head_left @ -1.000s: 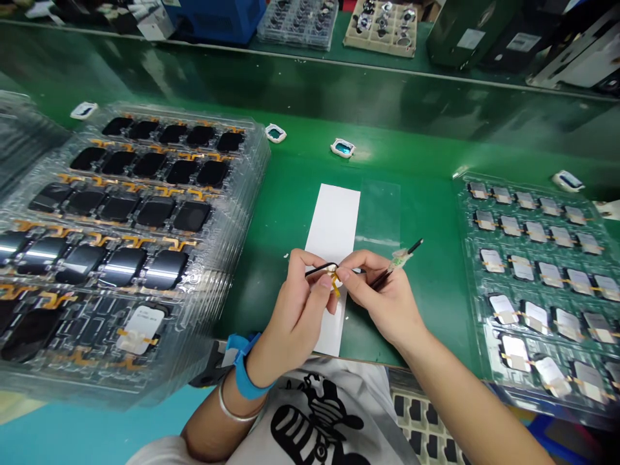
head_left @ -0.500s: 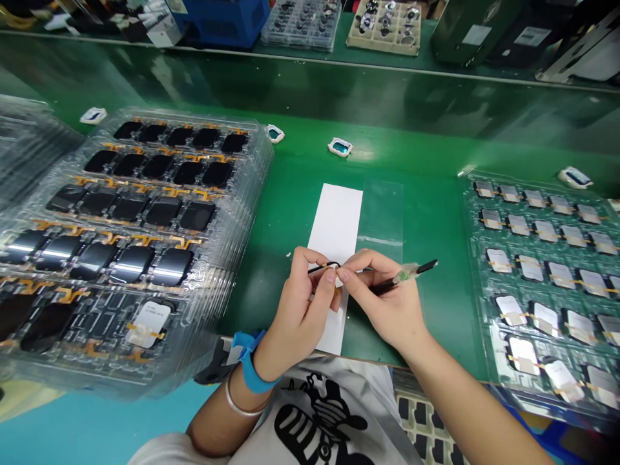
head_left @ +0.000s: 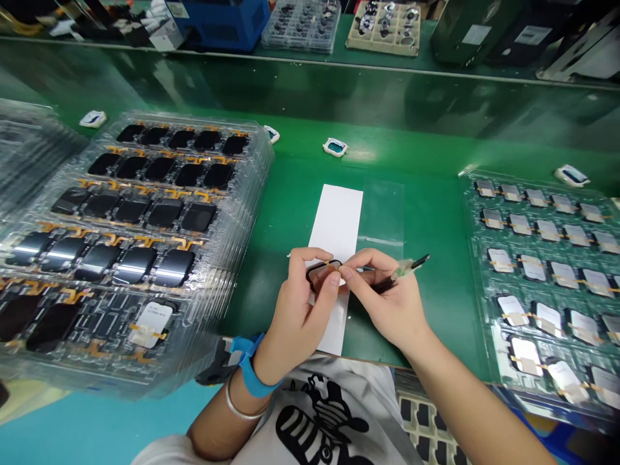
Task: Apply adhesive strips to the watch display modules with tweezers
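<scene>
My left hand [head_left: 301,313] is closed, pinching a small display panel with a black rim [head_left: 318,265] between thumb and fingers. The panel is tilted, and fingers hide much of it. My right hand [head_left: 391,300] is closed around a slim black tool [head_left: 417,261] with clear tape wrapped round it; the tool's working end is hidden. The right thumb and forefinger meet at the panel's right edge; whether they pinch something there is too small to tell. Both hands are over the lower part of a white paper strip [head_left: 336,219].
At left stands a stack of clear trays [head_left: 227,219] with dark screens. A clear tray [head_left: 520,242] of silver-backed screens lies at right. Small white-rimmed pieces [head_left: 335,147] line the back. A clear film [head_left: 383,210] lies beside the paper. A shelf [head_left: 300,57] runs behind.
The panel has turned in my left hand, so more of its black rim and face shows. The right hand's tool has tipped slightly; both hands stay in nearly the same place.
</scene>
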Demonstrator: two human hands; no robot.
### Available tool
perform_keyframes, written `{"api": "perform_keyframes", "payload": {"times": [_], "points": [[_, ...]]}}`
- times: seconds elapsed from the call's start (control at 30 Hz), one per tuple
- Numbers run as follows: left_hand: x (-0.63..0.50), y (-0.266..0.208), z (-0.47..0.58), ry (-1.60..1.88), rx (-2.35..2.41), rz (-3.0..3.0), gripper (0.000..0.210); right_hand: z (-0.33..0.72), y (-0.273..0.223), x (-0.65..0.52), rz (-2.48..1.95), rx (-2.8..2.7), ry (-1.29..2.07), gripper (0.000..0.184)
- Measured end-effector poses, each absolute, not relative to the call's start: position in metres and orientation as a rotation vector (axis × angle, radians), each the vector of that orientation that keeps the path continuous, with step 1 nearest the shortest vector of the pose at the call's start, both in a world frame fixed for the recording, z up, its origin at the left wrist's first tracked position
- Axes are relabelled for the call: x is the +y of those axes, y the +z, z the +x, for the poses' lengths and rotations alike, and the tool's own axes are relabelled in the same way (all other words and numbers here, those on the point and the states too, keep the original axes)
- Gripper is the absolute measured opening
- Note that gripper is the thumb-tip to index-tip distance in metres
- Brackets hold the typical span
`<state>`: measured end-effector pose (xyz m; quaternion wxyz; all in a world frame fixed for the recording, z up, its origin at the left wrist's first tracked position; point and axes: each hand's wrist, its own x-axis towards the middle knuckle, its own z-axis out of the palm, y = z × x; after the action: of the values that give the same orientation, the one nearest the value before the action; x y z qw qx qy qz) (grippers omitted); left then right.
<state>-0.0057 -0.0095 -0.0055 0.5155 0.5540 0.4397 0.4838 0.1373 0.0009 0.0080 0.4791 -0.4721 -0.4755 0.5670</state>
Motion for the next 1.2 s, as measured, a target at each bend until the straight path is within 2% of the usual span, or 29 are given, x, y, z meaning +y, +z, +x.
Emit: {"api": "perform_keyframes", "payload": {"times": [0.17,0.4,0.5,0.6,0.73,1.2], "points": [[-0.005,-0.004,-0.013,1.279,1.167,1.586,0.004,0.139,0.003,-0.003,-1.242,-1.246,1.213,0.018],[-0.004,0.004,-0.013,1.307,1.153,1.650,0.006,0.141,0.006,-0.003,-1.262,-1.439,0.980,0.014],[-0.003,0.005,-0.012,1.286,1.092,1.494,0.008,0.142,0.007,-0.003,-1.251,-1.422,0.999,0.013],[-0.002,0.002,-0.014,1.144,0.993,1.301,0.029,0.143,0.007,-0.003,-1.246,-1.365,1.116,0.014],[-0.002,-0.003,-0.016,0.987,0.917,1.266,0.015,0.143,0.006,-0.004,-1.216,-1.313,1.214,0.014],[-0.005,-0.006,-0.012,1.032,0.914,1.238,0.014,0.142,0.007,0.000,-1.214,-1.205,1.317,0.029]]}}
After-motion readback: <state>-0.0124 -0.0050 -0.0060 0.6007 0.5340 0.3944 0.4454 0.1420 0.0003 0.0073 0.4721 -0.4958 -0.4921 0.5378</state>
